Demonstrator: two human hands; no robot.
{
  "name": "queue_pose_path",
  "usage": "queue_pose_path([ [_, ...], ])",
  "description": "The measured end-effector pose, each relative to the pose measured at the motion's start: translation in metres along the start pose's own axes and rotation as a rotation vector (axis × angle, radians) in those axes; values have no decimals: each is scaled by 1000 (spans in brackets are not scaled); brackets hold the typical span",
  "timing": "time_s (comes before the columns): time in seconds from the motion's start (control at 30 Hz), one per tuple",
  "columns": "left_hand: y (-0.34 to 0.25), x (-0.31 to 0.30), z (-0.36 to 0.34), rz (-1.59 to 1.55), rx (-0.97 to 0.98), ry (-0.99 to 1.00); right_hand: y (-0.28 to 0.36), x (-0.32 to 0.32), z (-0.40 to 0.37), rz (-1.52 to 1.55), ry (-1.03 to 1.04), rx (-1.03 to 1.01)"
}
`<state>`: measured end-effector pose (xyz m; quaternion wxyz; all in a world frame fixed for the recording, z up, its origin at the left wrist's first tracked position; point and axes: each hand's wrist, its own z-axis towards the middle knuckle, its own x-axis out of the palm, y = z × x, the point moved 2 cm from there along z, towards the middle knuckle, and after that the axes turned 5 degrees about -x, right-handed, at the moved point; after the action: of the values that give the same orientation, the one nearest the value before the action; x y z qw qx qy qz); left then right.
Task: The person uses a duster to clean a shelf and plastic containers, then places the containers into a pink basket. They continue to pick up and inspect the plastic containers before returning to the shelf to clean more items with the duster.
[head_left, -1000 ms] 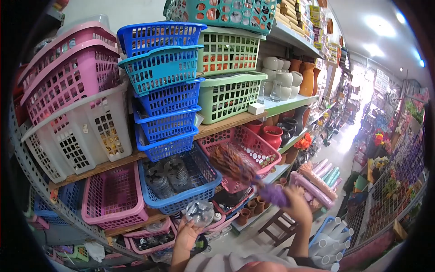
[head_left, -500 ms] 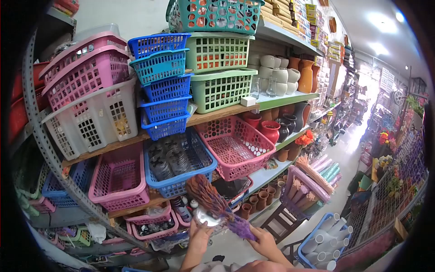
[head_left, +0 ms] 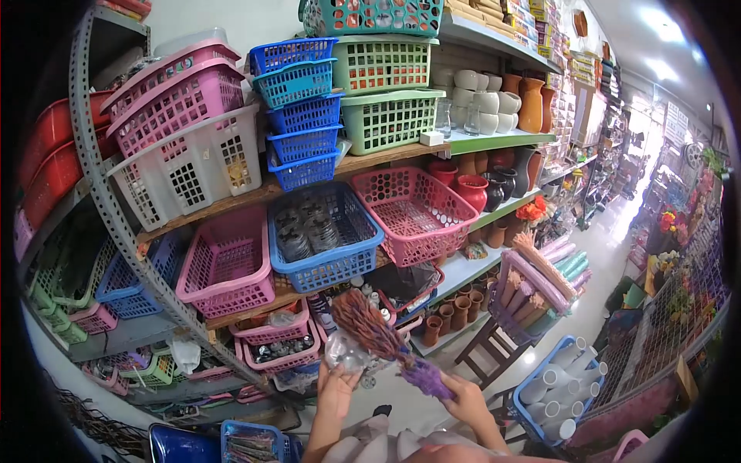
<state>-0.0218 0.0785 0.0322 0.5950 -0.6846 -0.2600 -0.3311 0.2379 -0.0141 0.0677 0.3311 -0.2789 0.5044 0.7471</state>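
Note:
A small clear, rounded glass-like container [head_left: 344, 353] sits upright in the fingers of my left hand [head_left: 335, 393]. My right hand [head_left: 465, 398] is wrapped round the purple end of a shaggy duster [head_left: 372, 330] with brown and purple strands. From that hand the duster slants up and left, and its brown head overlaps the right side of the container in this view. Just beyond both hands stands a shelf, where a blue basket [head_left: 363, 258] holds several clear containers [head_left: 320, 231].
A pink basket [head_left: 432, 247] and stacked blue baskets [head_left: 302, 150] occupy the shelves ahead. Brown clay pots [head_left: 461, 309] line a lower shelf. To the right are a basket of wrapped rolls [head_left: 521, 297] and a blue crate [head_left: 519, 405] of white vases. An aisle [head_left: 610, 224] runs off behind them.
The view has shifted, so the shelves sit further right and slightly higher. Both hands keep their hold, and the duster still lies against the container in view.

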Motion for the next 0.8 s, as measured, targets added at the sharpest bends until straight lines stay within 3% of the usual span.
queue_pose_path([
  [0.1, -3, -24, 4, 12, 49, 20, -3, -13, -11, 189, 176, -104],
  [0.23, -20, -3, -4, 23, 101, 27, 0, -14, -17, 48, 54, 7],
  [0.3, -7, -23, -1, -51, 71, 37, 7, -13, -13, 141, 183, -157],
  [0.33, -9, -21, -2, -118, 43, 43, 11, -12, -10, 144, 180, -159],
  [0.43, -6, -4, -11, 63, 60, 68, 23, -5, -1, -65, -18, -65],
  [0.5, -2, 12, -18, 100, 35, 75, 23, 2, 2, 23, 56, -156],
  [0.53, 22, -42, -1, 158, -86, 102, 25, 5, 5, 111, 131, -251],
  [0.6, 19, -28, -9, 40, -44, 76, 37, 0, 10, 161, 183, -250],
  [0.67, -4, 4, -17, 67, -25, 123, 27, -2, 9, -34, 5, -37],
  [0.73, -5, -9, -9, 50, -17, 94, 14, 1, 4, 6, 11, -43],
  [0.8, 3, -42, 4, 47, 13, 28, 8, 8, -3, 182, 187, -159],
])
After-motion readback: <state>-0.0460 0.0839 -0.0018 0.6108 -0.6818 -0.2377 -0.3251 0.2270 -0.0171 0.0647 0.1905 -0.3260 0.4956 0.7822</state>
